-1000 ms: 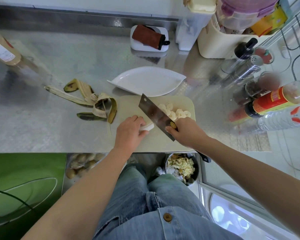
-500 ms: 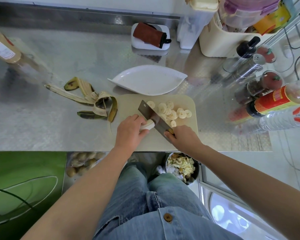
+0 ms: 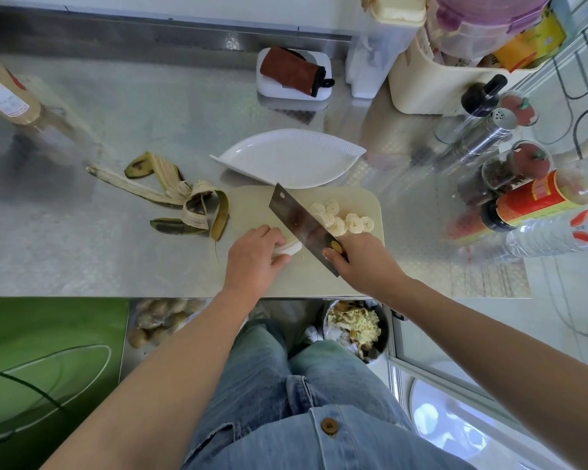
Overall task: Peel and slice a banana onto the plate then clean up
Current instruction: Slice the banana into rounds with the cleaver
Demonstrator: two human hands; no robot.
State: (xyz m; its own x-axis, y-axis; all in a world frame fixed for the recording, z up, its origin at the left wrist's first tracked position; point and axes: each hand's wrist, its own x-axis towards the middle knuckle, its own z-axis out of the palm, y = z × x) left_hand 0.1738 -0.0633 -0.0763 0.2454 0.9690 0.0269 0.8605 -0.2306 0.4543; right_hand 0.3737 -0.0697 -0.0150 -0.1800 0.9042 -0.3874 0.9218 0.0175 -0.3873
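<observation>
Peeled, mostly sliced: left hand (image 3: 252, 262) grips banana stub (image 3: 291, 247), right (image 3: 364, 262) clutches knife (image 3: 301, 222); plate (image 3: 287, 157) empty, peel (image 3: 180, 198) out.

bright daylight glares off the steel counter (image 3: 123, 106); wide-angle edges bend, all sharp.

Faded light-blue jeans (image 3: 262, 374) cover the legs, creased over the knees. At six o'clock hangs a matching denim shirt (image 3: 286, 446) with a frayed hem and one round brown button (image 3: 329, 426). The left hand (image 3: 252, 262), right hand (image 3: 364, 262) and forearms are bare.
</observation>
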